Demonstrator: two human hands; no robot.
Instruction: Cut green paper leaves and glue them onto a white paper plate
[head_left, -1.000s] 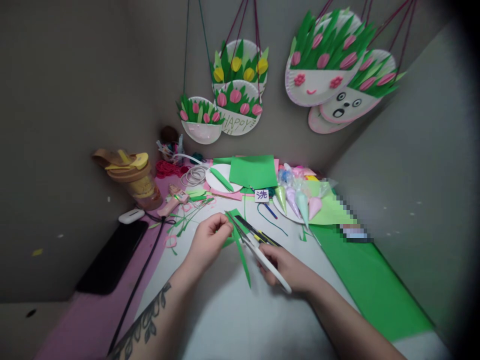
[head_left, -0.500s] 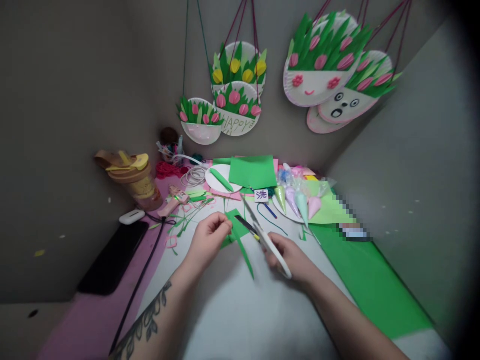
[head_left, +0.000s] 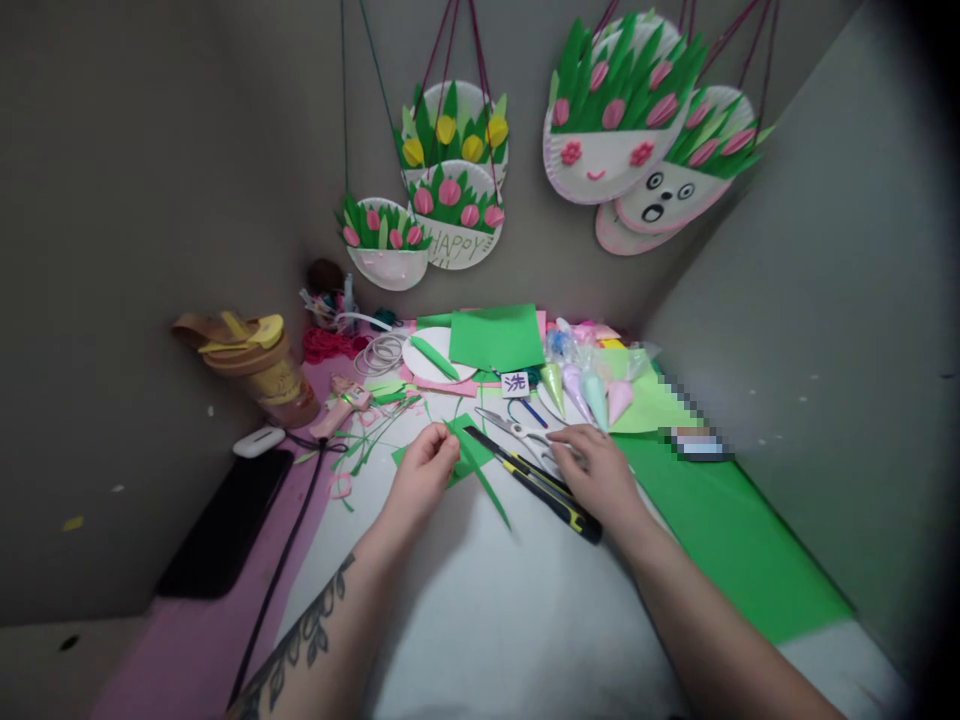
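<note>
Green strip: a long pointed sliver of green paper, pinched at its upper end, slanting down to the right just above the white surface.
Left hand: thumb and fingers closed together on the top of the green strip, over a small green scrap.
Right hand: lying on the surface with fingers spread loose over the handles of the scissors, not clamped on them.
Scissors: flat on the surface, blades pointing left.
Utility knife: black and yellow, lying diagonally between the two hands.
Green sheet: large, to the right.
Piping cones: pastel, on a plate behind the scissors.
Wall: hanging paper-plate flower baskets.
</note>
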